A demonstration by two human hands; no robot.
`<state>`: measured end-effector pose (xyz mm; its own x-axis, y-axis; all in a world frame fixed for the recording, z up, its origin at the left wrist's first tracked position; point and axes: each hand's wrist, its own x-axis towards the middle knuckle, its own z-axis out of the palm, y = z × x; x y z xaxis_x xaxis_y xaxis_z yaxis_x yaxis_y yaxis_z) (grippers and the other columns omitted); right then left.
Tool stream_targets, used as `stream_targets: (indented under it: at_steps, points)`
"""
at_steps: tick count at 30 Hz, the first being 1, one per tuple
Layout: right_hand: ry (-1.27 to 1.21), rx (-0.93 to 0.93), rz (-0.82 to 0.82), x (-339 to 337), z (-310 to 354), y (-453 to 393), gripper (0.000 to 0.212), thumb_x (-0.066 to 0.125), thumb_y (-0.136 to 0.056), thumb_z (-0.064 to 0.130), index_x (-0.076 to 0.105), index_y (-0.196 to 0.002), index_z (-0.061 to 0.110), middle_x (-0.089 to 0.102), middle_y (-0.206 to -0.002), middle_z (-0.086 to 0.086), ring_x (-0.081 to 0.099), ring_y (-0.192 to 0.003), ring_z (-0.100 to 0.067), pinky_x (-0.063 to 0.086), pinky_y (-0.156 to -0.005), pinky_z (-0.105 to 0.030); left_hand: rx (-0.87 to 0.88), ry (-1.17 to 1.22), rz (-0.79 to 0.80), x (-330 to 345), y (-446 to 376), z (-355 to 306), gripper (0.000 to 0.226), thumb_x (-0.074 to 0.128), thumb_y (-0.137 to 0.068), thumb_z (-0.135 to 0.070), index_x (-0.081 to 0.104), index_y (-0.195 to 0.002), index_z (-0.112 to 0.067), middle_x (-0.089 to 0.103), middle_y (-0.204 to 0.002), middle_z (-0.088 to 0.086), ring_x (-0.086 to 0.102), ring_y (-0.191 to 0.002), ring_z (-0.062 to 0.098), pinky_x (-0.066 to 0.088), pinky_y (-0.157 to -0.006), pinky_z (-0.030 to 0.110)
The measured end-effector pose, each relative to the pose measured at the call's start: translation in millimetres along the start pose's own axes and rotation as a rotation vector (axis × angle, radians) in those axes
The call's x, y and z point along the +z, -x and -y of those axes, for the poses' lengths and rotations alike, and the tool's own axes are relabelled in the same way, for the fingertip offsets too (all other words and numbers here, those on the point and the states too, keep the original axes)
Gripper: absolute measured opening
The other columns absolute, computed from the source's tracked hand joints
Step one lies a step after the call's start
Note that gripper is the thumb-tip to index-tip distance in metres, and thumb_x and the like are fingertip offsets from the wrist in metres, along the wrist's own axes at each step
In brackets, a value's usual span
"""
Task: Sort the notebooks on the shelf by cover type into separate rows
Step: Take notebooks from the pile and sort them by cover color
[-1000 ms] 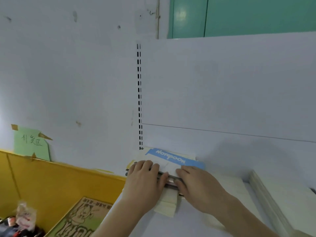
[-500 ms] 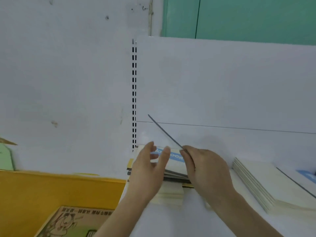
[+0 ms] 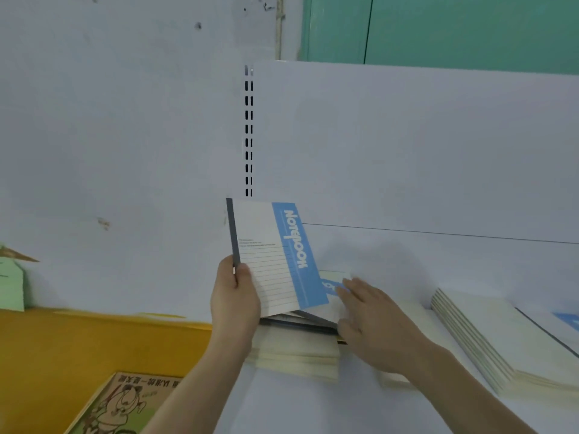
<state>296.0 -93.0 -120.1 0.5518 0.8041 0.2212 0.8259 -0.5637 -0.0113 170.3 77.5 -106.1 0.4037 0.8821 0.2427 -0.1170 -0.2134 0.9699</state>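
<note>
My left hand (image 3: 235, 299) grips a white and blue notebook (image 3: 275, 255) by its dark spine and holds it upright above a stack of notebooks (image 3: 294, 349) on the white shelf (image 3: 313, 408). The cover reads "Notebook" on a blue band. My right hand (image 3: 372, 321) lies with straight fingers on the stack's right side, touching another blue and white notebook (image 3: 330, 285) on top. A second stack of cream notebooks (image 3: 488, 333) lies to the right, with a blue and white notebook (image 3: 564, 324) on it at the frame's edge.
The white back panel (image 3: 407, 151) with a slotted upright (image 3: 248, 130) rises behind the shelf. A yellow bin wall (image 3: 94, 339) stands at the left, with a cartoon-printed book (image 3: 125, 402) inside. A green paper label (image 3: 11, 286) hangs at the far left.
The top notebook has been lifted off the stack and turned upright, its cover now facing me in my left hand. My right hand let go of it and moved onto the stack.
</note>
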Motion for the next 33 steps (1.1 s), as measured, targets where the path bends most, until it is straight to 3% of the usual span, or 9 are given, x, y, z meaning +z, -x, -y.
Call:
stream_targets:
  at_steps: [3, 5, 9, 14, 16, 19, 24, 28, 33]
  points:
    - [0.008, -0.021, 0.060, -1, -6, -3, 0.073, 0.021, -0.084, 0.074, 0.050, -0.129, 0.024, 0.054, -0.128, 0.008, 0.049, -0.119, -0.018, 0.036, -0.098, -0.030, 0.003, -0.010, 0.010, -3, -2, 2, 0.027, 0.030, -0.108, -0.031, 0.045, -0.130, -0.027, 0.055, -0.096, -0.016, 0.053, -0.085, 0.004, 0.043, -0.058, 0.020]
    - [0.121, -0.084, 0.054, -6, -6, -3, 0.044, 0.031, -0.093, 0.064, 0.053, -0.106, 0.028, 0.059, -0.110, 0.010, 0.056, -0.102, -0.019, 0.036, -0.083, -0.029, 0.009, -0.024, 0.006, -6, -3, 2, 0.028, 0.030, -0.108, -0.032, 0.044, -0.132, -0.028, 0.054, -0.095, -0.018, 0.054, -0.085, 0.004, 0.044, -0.058, 0.022]
    - [0.012, 0.022, -0.003, -30, -20, 5, 0.033, 0.036, -0.102, 0.041, 0.057, -0.124, 0.030, 0.068, -0.110, 0.004, 0.061, -0.099, -0.021, 0.049, -0.086, -0.036, 0.058, 0.016, -0.072, -16, -9, -5, 0.029, 0.030, -0.108, -0.032, 0.043, -0.133, -0.031, 0.056, -0.100, -0.016, 0.053, -0.089, 0.004, 0.048, -0.072, 0.031]
    - [-0.176, 0.166, -0.183, -65, -17, 18, 0.038, 0.033, -0.105, 0.032, 0.045, -0.141, 0.034, 0.068, -0.098, 0.006, 0.062, -0.084, -0.012, 0.049, -0.074, -0.027, 0.122, 0.037, -0.098, -23, -5, -12, 0.031, 0.029, -0.108, -0.033, 0.042, -0.136, -0.035, 0.054, -0.100, -0.026, 0.055, -0.094, 0.000, 0.048, -0.075, 0.031]
    - [-0.277, 0.172, -0.279, -63, -3, 15, 0.043, 0.032, -0.105, 0.031, 0.037, -0.147, 0.034, 0.067, -0.108, 0.003, 0.062, -0.093, -0.015, 0.047, -0.080, -0.028, 0.122, 0.058, -0.058, -18, 3, -13, 0.029, 0.031, -0.108, -0.032, 0.044, -0.134, -0.035, 0.055, -0.099, -0.027, 0.056, -0.089, -0.005, 0.049, -0.074, 0.024]
    - [-0.336, 0.092, -0.407, -36, 33, 7, 0.047, 0.031, -0.104, 0.031, 0.034, -0.151, 0.025, 0.051, -0.144, -0.001, 0.047, -0.131, -0.020, 0.036, -0.106, -0.029, 0.109, 0.128, 0.074, -3, 21, -12, 0.025, 0.034, -0.108, -0.031, 0.049, -0.127, -0.037, 0.060, -0.103, -0.024, 0.057, -0.082, -0.018, 0.044, -0.062, 0.003]
    - [-0.160, 0.064, -0.246, -1, 89, 6, 0.093, -0.032, -0.076, 0.062, -0.006, -0.156, 0.021, -0.007, -0.165, -0.008, -0.004, -0.152, -0.023, 0.009, -0.123, -0.040, -0.008, 0.334, 0.308, 18, 39, -7, 0.032, 0.036, -0.108, -0.030, 0.055, -0.127, -0.047, 0.071, -0.112, -0.021, 0.066, -0.107, -0.001, 0.052, -0.095, 0.030]
    - [-0.165, 0.129, -0.322, 3, 87, 14, 0.073, -0.003, -0.096, 0.051, 0.022, -0.156, 0.017, 0.022, -0.162, -0.010, 0.023, -0.148, -0.028, 0.027, -0.117, -0.046, -0.050, 0.378, 0.428, 19, 45, -4, 0.028, 0.045, -0.105, -0.028, 0.055, -0.129, -0.037, 0.072, -0.117, -0.010, 0.067, -0.112, 0.011, 0.051, -0.100, 0.040]
    - [-0.200, 0.032, -0.303, 2, 56, 39, 0.070, -0.001, -0.096, 0.057, 0.022, -0.155, 0.027, 0.012, -0.164, 0.002, 0.005, -0.151, -0.010, 0.016, -0.121, -0.037, 0.019, 0.289, 0.346, 31, 51, 1, 0.029, 0.042, -0.106, -0.019, 0.057, -0.122, -0.038, 0.072, -0.111, -0.013, 0.067, -0.107, 0.010, 0.056, -0.090, 0.037]
